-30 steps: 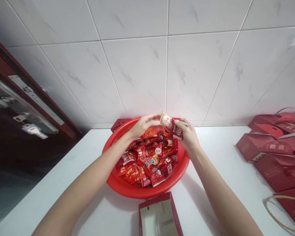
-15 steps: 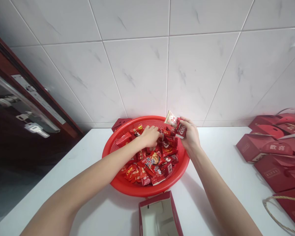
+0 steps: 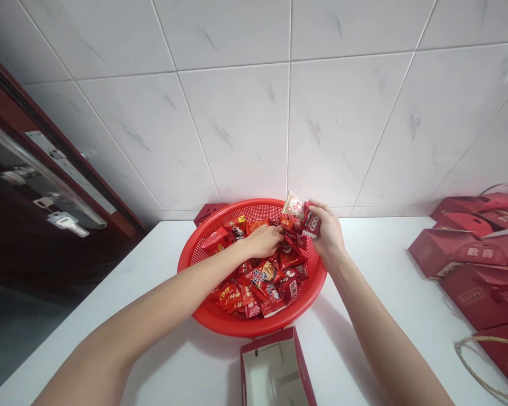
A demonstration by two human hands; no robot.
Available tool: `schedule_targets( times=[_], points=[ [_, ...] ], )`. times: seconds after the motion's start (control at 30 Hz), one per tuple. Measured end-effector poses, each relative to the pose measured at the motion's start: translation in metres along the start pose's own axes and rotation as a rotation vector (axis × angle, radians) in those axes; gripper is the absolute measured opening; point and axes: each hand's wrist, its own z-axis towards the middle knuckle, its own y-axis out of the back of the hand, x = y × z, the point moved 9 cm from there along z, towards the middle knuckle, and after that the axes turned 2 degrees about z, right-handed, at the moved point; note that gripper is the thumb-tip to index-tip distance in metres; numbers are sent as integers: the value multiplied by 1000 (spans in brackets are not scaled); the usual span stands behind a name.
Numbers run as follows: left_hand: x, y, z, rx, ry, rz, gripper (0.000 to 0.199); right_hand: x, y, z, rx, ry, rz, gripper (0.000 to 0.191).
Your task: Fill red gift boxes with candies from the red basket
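Note:
A round red plastic basket (image 3: 185, 254) with mesh sides holds many small wrapped snack packets (image 3: 260, 276), mostly red. Over its far middle, my left hand (image 3: 263, 241) reaches in, fingers pinched at a red snack packet (image 3: 288, 224); the fingertips are partly hidden. At the basket's right rim, my right hand (image 3: 328, 228) is closed around snack packets, one dark red (image 3: 312, 222) and one cream-white (image 3: 294, 205) sticking out to the left. In front of the basket stands an open red box (image 3: 271, 369) with a white inside.
Several red gift boxes (image 3: 461, 293) with rope handles crowd the right side of the white table (image 3: 148, 276). Another red box (image 3: 208, 212) sits behind the basket. A tiled wall (image 3: 245, 124) rises at the back. To the left is a door with keys (image 3: 68, 223) in its lock.
My left hand has shifted slightly right, and a red packet now shows at its fingertips, close to the packets in my right hand. The right hand has hardly moved.

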Motion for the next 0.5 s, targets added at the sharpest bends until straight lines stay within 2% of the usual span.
schedule_targets(
  times=[0.17,0.33,0.5],
  points=[
    [-1,0,-3,89,11,-78,23,1,0,-1,-26,3,9,21],
    [-7,1,-4,210,33,-210,34,-1,0,2,2,3,-3,22],
    [-4,-3,-7,254,3,-339,48,0,1,3,12,17,11,21]
  ],
)
